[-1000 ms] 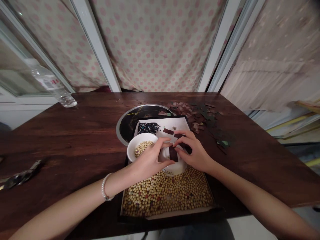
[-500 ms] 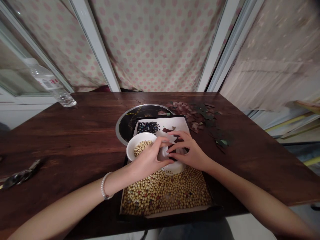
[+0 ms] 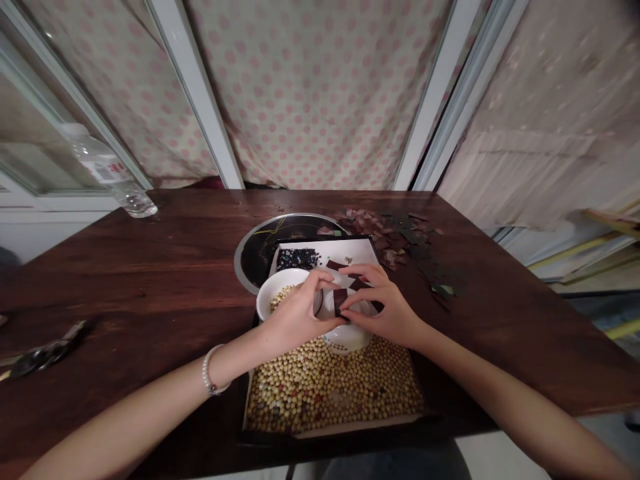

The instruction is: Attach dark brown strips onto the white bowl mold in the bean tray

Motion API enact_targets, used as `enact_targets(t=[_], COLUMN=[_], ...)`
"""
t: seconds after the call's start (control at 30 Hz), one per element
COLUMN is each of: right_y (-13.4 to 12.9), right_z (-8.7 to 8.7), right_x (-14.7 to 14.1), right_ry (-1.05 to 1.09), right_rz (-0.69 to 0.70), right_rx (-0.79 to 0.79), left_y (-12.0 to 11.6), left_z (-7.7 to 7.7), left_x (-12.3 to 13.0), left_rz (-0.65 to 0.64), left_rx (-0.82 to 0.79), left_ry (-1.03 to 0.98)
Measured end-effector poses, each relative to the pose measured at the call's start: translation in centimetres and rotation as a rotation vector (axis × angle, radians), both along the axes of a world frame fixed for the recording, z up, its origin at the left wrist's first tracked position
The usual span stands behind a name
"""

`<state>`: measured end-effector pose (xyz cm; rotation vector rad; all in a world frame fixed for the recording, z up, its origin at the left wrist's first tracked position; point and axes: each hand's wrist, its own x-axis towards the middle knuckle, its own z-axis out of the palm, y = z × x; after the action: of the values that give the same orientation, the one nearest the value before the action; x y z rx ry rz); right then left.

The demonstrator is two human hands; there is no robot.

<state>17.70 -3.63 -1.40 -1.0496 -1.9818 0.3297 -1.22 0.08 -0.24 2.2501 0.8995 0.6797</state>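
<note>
A small dark brown square piece (image 3: 340, 300), like paper or thin film, is between my two hands over a white bowl (image 3: 345, 341). My right hand (image 3: 383, 303) pinches its right edge with thumb and fingers. My left hand (image 3: 293, 317), a pearl bracelet on its wrist, curves round from the other side, its thumb at the piece's lower edge. Partly behind that hand, a second white bowl (image 3: 265, 293) contains pale yellow beads (image 3: 280, 297). More dark strips (image 3: 334, 265) lie just past my fingers. My left fingertips are partly hard to make out.
Both bowls stand in a black-edged tray (image 3: 350, 247) with many yellowish beads (image 3: 330, 387) in front and dark beads (image 3: 297, 258) behind. A round dark plate (image 3: 250, 257), scattered reddish and green scraps (image 3: 395, 233), a water bottle (image 3: 113, 173) and a dark metal tool (image 3: 45, 357) are around it.
The right fingers have shifted slightly on the dark brown piece, leaving more of it showing. The whole view has moved a little; the bowls and tray stay as they were.
</note>
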Motion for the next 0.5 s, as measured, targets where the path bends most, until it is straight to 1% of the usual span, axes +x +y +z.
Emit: enact_targets(t=[0.17, 0.3, 0.33, 0.43, 0.5], right_y=[1.2, 2.6, 3.0, 3.4, 2.9], right_z=[0.8, 0.3, 0.1, -0.3, -0.2], right_x=[-1.9, -3.4, -3.6, -3.5, -2.9], right_ry=[-0.033, -0.085, -0.115, -0.220, -0.206], right_rz=[0.035, -0.006, -0.007, 0.048, 0.058], right_rx=[0.079, 0.161, 0.171, 0.174, 0.177], left_y=[1.2, 2.0, 2.1, 2.2, 2.1], left_z=[-0.1, -0.6, -0.8, -1.0, -1.0], left_x=[-0.3, -0.5, -0.6, -0.6, -0.7], left_rz=[-0.014, -0.070, -0.080, -0.097, -0.101], left_rx=[-0.001, -0.071, -0.086, -0.105, -0.090], left_ry=[0.029, -0.016, -0.015, -0.005, -0.006])
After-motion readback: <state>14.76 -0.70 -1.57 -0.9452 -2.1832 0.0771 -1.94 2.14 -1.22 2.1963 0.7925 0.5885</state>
